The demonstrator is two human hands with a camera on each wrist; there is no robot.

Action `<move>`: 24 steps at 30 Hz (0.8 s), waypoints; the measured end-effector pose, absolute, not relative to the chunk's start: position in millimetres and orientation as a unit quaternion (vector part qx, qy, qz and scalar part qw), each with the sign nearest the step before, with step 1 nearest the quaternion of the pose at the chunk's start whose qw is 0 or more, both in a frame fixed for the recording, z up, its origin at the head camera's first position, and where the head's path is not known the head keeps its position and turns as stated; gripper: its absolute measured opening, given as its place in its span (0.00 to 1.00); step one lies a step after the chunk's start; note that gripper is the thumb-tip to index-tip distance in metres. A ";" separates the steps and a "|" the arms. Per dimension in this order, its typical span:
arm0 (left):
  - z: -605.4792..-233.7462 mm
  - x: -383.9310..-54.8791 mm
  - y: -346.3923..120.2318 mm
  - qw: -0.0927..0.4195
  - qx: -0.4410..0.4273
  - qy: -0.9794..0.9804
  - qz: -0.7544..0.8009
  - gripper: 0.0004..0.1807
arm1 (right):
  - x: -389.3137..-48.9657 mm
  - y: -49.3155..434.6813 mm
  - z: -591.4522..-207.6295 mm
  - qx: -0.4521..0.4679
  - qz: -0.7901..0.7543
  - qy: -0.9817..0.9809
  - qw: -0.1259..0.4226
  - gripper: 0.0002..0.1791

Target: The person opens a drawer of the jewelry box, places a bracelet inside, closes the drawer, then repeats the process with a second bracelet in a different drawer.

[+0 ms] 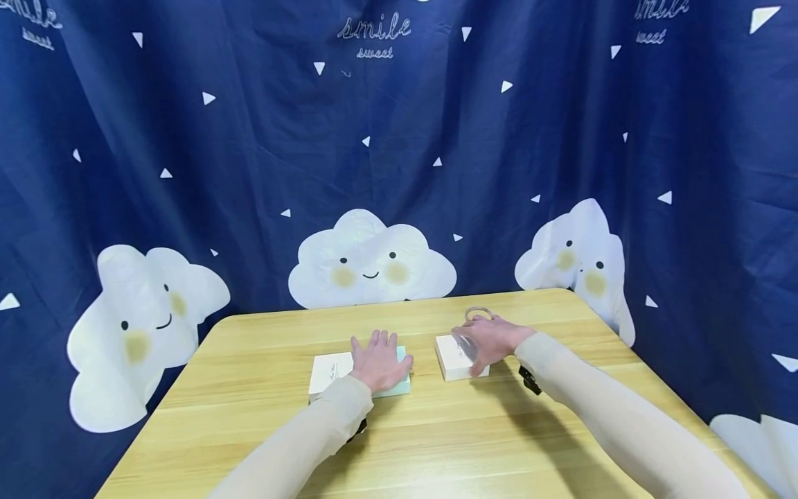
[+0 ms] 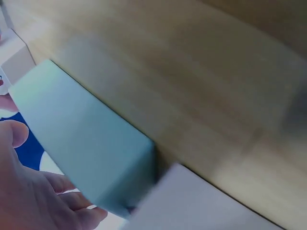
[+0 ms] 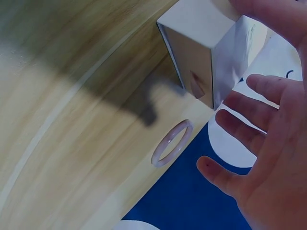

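My left hand [image 1: 377, 364] lies over a mint-green box [image 1: 397, 389] with its fingers spread forward. In the left wrist view, its fingers are beside one long edge of the mint box [image 2: 86, 129]. A white box [image 1: 327, 371] with small dark print stands just left of the mint one. On the right, my right hand [image 1: 489, 341] reaches over another white box [image 1: 449, 357], its thumb at the near side. The right wrist view shows the thumb over this box [image 3: 192, 52] and the other fingers extended, apart from it. Behind that hand lies a pale pinkish bangle [image 3: 163, 143].
The boxes stand on a light wood-grain table [image 1: 249, 388]. The bangle lies near the table's far edge. A dark blue curtain [image 1: 249, 152] with smiling clouds and white triangles hangs behind and around the table.
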State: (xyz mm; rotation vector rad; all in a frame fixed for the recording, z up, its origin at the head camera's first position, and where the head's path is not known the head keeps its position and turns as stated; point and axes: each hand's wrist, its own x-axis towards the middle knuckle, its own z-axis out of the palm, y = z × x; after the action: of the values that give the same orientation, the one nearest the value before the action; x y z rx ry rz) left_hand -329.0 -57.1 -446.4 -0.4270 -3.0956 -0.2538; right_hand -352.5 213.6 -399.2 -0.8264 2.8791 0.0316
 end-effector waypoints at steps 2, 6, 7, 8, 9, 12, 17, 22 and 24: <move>-443.4 -328.1 -50.0 0.004 -0.141 -0.987 -0.081 0.43 | -352.2 216.5 -399.0 -0.263 0.001 0.961 0.081 0.53; -439.1 -328.0 -34.4 0.007 -0.150 -0.985 -0.079 0.42 | -354.3 222.9 -404.0 -0.249 -0.013 0.965 0.087 0.54; -439.3 -328.6 -30.2 0.008 -0.152 -0.985 -0.078 0.42 | -354.9 224.2 -405.6 -0.249 -0.016 0.964 0.088 0.54; -439.7 -329.4 -25.7 0.009 -0.154 -0.985 -0.077 0.42 | -355.8 225.7 -407.7 -0.251 -0.017 0.964 0.086 0.53; -439.8 -329.8 -21.2 0.008 -0.156 -0.985 -0.075 0.42 | -356.9 226.6 -410.2 -0.253 -0.016 0.964 0.085 0.53; -440.8 -330.7 -7.3 0.006 -0.159 -0.985 -0.072 0.41 | -358.4 228.6 -414.3 -0.257 -0.017 0.963 0.082 0.53; -441.5 -334.1 14.2 0.010 -0.164 -0.984 -0.062 0.41 | -358.7 230.0 -415.8 -0.259 -0.016 0.963 0.078 0.52; -441.5 -339.2 32.7 0.013 -0.165 -0.985 -0.045 0.41 | -358.1 230.6 -414.4 -0.258 -0.017 0.963 0.077 0.54; -439.7 -339.8 39.0 0.012 -0.167 -0.985 -0.039 0.41 | -358.0 231.1 -414.0 -0.255 -0.022 0.964 0.077 0.55</move>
State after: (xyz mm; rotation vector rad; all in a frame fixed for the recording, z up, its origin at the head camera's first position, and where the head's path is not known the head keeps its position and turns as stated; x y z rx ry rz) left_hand -339.8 39.0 -439.7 -0.5211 -3.0719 -0.1227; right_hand -358.0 231.1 -414.0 -0.7655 2.8871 -0.0663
